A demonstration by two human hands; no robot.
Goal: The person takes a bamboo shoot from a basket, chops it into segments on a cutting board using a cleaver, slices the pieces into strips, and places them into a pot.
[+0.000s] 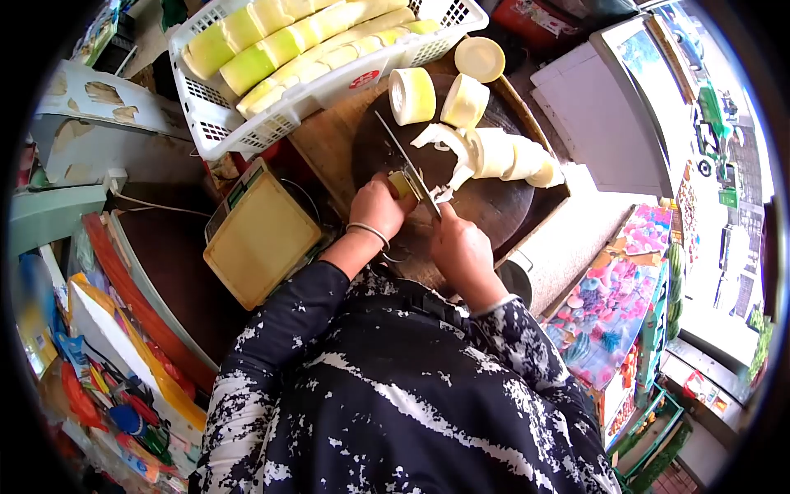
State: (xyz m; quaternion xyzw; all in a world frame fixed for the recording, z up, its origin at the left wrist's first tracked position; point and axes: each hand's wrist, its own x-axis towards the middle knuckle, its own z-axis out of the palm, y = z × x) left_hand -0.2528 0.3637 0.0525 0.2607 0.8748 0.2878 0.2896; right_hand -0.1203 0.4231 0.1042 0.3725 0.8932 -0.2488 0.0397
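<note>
My right hand (462,249) is closed around the handle of a large knife (398,146). Its long blade slants up and to the left across a dark round chopping board (374,136). Against the near part of the blade, my left hand (381,206) grips a small pale-yellow piece of bamboo shoot (401,184); the fingers partly cover it. Thick cut rounds of bamboo shoot (411,96) stand on the far part of the board. To the right lies a ringed, pale length of bamboo shoot (494,154), with curled peelings (444,138) beside it.
Beyond the board, a white plastic basket (321,111) holds several long yellow-green bamboo shoots (288,43). A scale with a yellowish pan (262,239) stands to the left. A white cabinet (613,99) and a stand with a fruit-print cover (605,300) are on the right.
</note>
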